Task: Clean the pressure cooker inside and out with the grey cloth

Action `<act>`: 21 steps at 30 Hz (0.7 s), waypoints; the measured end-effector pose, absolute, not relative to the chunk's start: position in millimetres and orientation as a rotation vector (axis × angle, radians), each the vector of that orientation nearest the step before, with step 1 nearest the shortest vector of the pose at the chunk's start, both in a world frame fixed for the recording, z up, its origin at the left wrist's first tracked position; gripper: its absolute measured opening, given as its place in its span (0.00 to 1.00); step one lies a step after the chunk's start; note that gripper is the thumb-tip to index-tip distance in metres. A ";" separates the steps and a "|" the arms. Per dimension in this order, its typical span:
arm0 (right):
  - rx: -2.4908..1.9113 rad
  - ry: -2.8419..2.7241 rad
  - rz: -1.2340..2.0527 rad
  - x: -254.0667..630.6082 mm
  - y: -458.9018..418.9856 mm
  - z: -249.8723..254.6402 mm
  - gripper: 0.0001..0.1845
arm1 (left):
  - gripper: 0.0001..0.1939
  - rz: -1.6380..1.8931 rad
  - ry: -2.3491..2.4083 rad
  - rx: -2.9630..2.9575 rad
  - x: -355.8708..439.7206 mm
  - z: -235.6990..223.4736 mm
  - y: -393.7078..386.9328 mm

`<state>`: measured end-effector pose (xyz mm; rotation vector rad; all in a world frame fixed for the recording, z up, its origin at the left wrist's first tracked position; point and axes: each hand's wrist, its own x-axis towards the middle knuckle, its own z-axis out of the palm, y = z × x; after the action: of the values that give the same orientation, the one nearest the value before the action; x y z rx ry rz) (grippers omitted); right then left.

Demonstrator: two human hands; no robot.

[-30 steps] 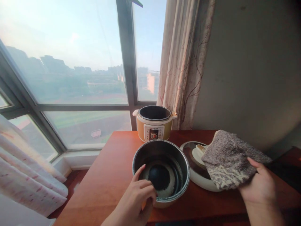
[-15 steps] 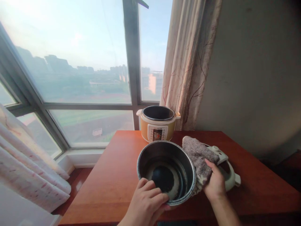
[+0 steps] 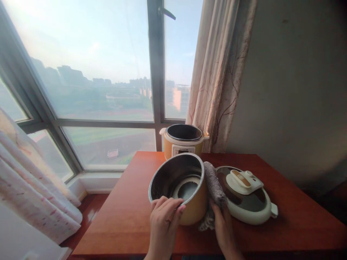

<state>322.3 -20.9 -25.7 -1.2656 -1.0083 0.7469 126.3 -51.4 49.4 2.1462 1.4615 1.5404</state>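
My left hand [image 3: 165, 220] grips the near rim of a round inner pot [image 3: 193, 206], fingers over the edge. The pot tilts to the left, its dark inside and pale bottom ring showing, its outside gold. My right hand [image 3: 223, 224] holds a fuzzy grey-brown cloth [image 3: 215, 184] against the pot's right outer wall. Part of the cloth hangs below, and the fingers behind it are partly hidden. Just right of that hand lies the cooker's lid [image 3: 251, 215], pale with a dark centre and a handle. Behind the pot stands the cooker body [image 3: 168, 146], uncovered, its front panel partly hidden.
Everything rests on or above a reddish-brown wooden table [image 3: 116, 213]. A large window [image 3: 108, 97] is beyond it on the left. Curtains [image 3: 214, 79] hang behind the cooker and at the left [image 3: 32, 191]. A grey wall [image 3: 284, 90] stands at the right.
The pot has turned and tipped leftward, showing its gold outside. My right hand has brought the cloth left against the pot's side, uncovering more of the lid. My left hand still grips the rim.
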 end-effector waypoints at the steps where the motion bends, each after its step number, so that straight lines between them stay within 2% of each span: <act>1: -1.276 -1.092 0.668 315.3 -26.5 -24.8 0.32 | 0.08 1.558 1.479 2.114 128.5 48.8 -52.2; 6: -1.126 -1.517 0.111 289.5 -40.7 -29.5 0.34 | 0.09 1.611 1.516 1.935 141.4 43.8 -59.9; 10: -1.143 -1.648 -0.263 283.3 -45.1 -33.5 0.37 | 0.12 1.619 1.472 1.740 148.1 34.9 -66.1; 16: -1.113 -1.834 -0.394 290.4 -57.3 22.1 0.37 | 0.22 1.607 1.215 1.214 160.7 14.7 -69.1; 21: -1.142 -1.927 -0.404 293.1 -43.6 75.1 0.37 | 0.24 1.619 1.087 0.948 165.6 7.3 -66.1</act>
<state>293.1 -43.6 75.1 -1.1425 -1.9270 -0.4036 165.6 -66.1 7.3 0.9485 1.0868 1.6186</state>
